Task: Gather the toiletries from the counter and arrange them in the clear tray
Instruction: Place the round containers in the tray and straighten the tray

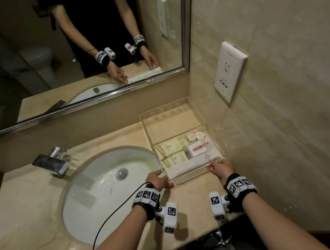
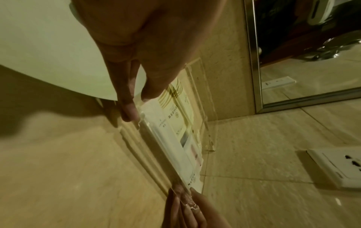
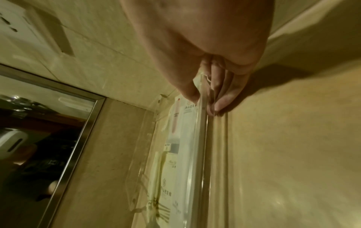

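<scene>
Clear tray [image 1: 186,177] lies lengthwise toward mirror [image 1: 73,43], both hands gripping.

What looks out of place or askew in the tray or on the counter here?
Nothing stands out. The packets lie flat in the clear tray, nothing spilled or damaged. The left hand and right hand pinch its front corners.
</scene>
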A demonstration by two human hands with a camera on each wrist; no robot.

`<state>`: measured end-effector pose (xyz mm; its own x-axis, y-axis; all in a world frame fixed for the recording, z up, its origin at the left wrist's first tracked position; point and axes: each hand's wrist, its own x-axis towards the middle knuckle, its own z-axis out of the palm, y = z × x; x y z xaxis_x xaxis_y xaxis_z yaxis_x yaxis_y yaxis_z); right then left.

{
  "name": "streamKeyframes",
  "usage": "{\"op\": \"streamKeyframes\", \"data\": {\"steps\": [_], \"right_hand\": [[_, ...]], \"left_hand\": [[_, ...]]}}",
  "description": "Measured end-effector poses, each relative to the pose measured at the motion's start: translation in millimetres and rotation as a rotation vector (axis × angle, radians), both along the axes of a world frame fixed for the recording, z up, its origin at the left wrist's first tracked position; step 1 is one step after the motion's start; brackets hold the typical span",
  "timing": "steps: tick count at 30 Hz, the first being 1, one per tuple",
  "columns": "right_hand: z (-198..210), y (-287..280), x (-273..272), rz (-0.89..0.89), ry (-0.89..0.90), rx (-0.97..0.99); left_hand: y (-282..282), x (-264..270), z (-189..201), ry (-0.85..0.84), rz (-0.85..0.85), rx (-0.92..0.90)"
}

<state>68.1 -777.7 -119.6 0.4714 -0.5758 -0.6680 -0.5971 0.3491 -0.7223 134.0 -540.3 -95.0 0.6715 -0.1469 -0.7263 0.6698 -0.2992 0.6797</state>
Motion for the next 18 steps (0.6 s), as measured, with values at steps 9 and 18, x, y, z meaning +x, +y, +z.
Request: {"op": "streamKeyframes", "data": {"steps": [9, 18], "right_hand": [[-4.7, 6.8, 3.8, -0.073, -0.030, -0.010], [7.0, 8.7, 5.7, -0.078, -0.042, -0.105]], "left_hand": [[4.3, 10.1, -6.7, -0.082, 0.017, -0.015], [4.3, 10.3, 2.4, -0.094, 0.061, -0.047]]}}
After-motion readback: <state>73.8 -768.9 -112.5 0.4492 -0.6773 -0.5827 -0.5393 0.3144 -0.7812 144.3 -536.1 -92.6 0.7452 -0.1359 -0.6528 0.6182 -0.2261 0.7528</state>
